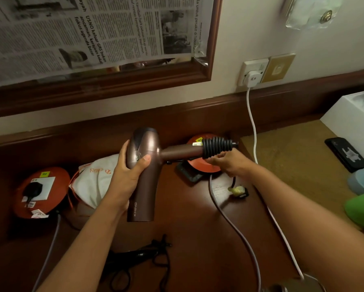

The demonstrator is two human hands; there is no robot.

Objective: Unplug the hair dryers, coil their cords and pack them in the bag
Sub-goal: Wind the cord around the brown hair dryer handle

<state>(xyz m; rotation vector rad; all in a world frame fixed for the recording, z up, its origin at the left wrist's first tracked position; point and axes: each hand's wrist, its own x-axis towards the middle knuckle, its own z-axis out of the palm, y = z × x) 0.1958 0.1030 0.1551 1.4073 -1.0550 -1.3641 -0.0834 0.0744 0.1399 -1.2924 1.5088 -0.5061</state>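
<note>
My left hand (132, 167) grips the barrel of a bronze hair dryer (144, 165) held above the wooden desk. Its handle points right, and a black cord (216, 147) is wound in tight coils round the handle's end. My right hand (225, 161) pinches that cord just below the coils. The cord's plug (239, 191) with a yellowish tag hangs under my right hand. A white drawstring bag (94, 182) with orange print lies behind my left wrist. A second, black hair dryer with a loose cord (141, 256) lies at the desk's front.
Two orange extension reels stand on the desk: one at the left (40, 190) with a black plug in it, one behind the handle (200, 165). A white plug (251, 77) sits in the wall socket. A phone (346, 153) and a white box (351, 121) lie right.
</note>
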